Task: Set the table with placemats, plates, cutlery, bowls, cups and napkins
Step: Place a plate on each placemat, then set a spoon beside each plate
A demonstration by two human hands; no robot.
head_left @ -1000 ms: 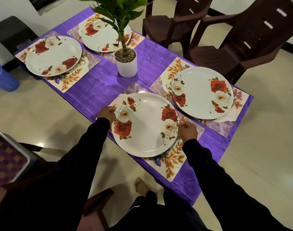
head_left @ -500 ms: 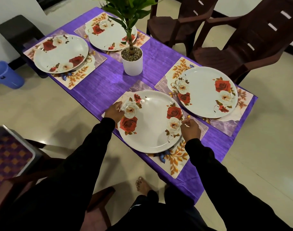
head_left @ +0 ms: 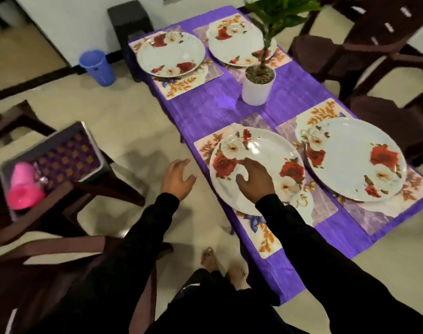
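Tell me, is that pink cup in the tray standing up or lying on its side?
On its side. The pink cup lies tipped in the gray tray on the chair, its round end facing the camera.

Dim indoor light with a cool cast; the frame is soft all over with motion blur, worst at the left, where the pink cup [head_left: 22, 186] and grey tray [head_left: 90, 145] smear. A white glare spot sits on the near plate [head_left: 258, 150]. A soft shadow lies on the floor [head_left: 138, 160] beside the surface. Wide-angle bending tilts the chairs [head_left: 374, 44] at the edges
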